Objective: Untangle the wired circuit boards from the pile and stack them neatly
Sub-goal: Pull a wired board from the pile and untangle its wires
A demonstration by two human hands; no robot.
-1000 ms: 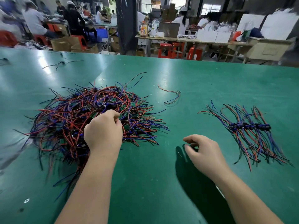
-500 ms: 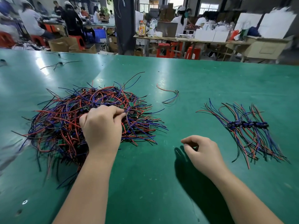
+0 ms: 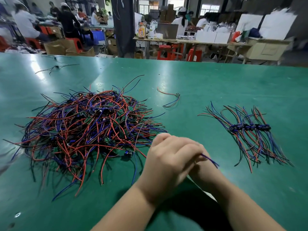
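Two bare hands cross over the green table [image 3: 216,90]: the left hand [image 3: 170,161], fingers curled, pinches a thin blue wire [image 3: 210,160]. The right hand [image 3: 205,170] is mostly hidden beneath it, so I cannot tell its grip. Just left sprawls the tangled pile of red, blue and black wired circuit boards [image 3: 86,129]; the tidy stacked row [image 3: 250,127] lies well apart, rightward. Probably one piece is being drawn free; next it needs carrying to that row and aligning.

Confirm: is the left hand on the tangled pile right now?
No, the left hand lies over the right hand, beside the pile, not on it.
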